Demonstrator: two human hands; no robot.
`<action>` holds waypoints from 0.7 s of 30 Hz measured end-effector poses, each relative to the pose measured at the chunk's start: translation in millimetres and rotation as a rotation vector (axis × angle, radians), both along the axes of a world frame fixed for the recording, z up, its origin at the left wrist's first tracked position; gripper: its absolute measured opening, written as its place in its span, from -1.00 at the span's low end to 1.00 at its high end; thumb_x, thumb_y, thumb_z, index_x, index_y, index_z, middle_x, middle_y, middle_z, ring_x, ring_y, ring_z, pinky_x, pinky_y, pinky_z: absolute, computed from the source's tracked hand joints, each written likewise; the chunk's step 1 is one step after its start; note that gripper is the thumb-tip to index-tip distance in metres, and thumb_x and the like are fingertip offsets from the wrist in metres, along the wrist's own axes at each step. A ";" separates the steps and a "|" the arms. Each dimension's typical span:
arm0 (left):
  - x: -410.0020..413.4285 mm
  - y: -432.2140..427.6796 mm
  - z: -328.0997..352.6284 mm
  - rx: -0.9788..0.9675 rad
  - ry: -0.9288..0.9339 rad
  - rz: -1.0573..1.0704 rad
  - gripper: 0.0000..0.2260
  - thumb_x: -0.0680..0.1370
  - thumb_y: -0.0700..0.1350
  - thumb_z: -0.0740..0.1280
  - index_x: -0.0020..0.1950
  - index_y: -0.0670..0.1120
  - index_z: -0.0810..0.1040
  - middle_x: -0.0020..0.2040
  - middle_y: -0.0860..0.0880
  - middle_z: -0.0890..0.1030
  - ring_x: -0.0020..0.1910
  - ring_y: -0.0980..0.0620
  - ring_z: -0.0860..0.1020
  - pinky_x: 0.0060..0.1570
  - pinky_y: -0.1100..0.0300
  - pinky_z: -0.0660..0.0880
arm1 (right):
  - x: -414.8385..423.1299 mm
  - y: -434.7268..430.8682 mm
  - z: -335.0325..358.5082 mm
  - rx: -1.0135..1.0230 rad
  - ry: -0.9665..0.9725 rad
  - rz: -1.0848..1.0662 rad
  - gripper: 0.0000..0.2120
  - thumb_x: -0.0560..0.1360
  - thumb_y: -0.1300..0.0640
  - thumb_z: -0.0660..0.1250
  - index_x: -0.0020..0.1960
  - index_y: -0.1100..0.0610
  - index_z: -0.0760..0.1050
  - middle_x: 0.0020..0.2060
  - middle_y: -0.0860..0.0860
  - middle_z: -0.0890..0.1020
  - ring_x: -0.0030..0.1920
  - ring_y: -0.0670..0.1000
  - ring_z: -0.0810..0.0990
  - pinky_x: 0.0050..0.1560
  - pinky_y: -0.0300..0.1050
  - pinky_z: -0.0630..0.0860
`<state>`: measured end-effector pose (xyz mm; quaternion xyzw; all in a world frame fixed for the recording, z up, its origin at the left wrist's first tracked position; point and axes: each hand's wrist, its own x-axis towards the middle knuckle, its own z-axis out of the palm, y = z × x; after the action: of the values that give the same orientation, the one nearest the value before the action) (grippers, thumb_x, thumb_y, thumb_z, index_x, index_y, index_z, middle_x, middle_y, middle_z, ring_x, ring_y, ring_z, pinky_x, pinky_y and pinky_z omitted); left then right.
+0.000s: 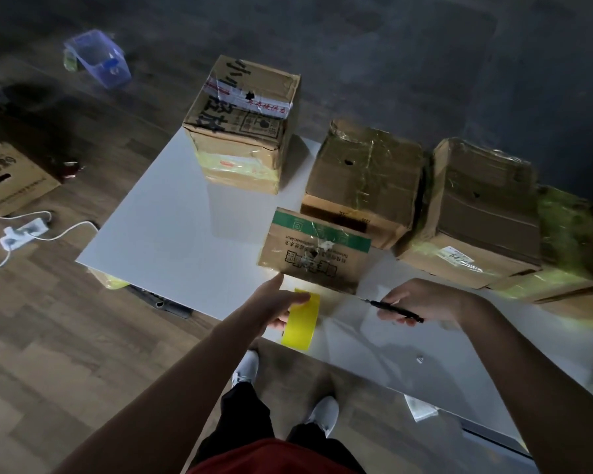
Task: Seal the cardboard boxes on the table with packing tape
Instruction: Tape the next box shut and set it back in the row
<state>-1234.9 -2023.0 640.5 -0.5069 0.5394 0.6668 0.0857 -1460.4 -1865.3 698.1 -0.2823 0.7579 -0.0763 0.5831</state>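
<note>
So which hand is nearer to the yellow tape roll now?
Left. The left hand grips the yellow tape roll from its left side. The right hand, holding a black pen-like tool, is apart from it, to its right.

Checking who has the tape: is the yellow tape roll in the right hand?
No, the left hand grips the yellow tape roll, while the right hand holds a slim black tool.
</note>
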 end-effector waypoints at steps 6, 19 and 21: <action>2.5 -5.1 3.5 -0.035 0.000 -0.051 -0.20 0.51 -0.08 0.44 0.59 0.06 0.00 0.14 -0.18 0.55 -0.23 0.03 0.53 -0.42 0.26 0.53 | 7.8 7.3 -6.2 0.053 -0.027 0.125 -0.90 0.46 -0.04 0.37 -0.09 -0.12 0.66 -0.33 -0.11 0.58 -0.33 -0.10 0.43 -0.30 -0.20 0.23; 5.9 -17.5 2.2 -0.082 -0.015 -0.107 -0.20 0.48 -0.10 0.48 0.58 0.03 0.08 0.31 -0.16 0.45 -0.15 0.02 0.54 -0.12 0.09 0.61 | 32.3 20.3 -21.5 -0.045 -0.209 -0.112 -0.74 0.55 0.00 0.32 0.11 0.16 0.58 -0.30 0.00 0.61 -0.35 -0.05 0.48 -0.29 -0.18 0.33; 5.1 -17.5 2.5 -0.124 -0.030 -0.143 -0.23 0.48 -0.08 0.47 0.58 0.02 0.11 0.31 -0.14 0.44 -0.17 0.06 0.52 -0.19 0.15 0.59 | 36.7 14.9 -21.0 -0.078 -0.190 -0.108 -0.75 0.55 -0.02 0.32 0.10 0.13 0.59 -0.29 -0.02 0.62 -0.34 -0.06 0.48 -0.26 -0.16 0.32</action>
<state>-1229.8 -2040.5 643.0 -0.4815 0.6132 0.6165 0.1098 -1423.7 -1850.5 677.1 -0.2547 0.7098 -0.1634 0.6361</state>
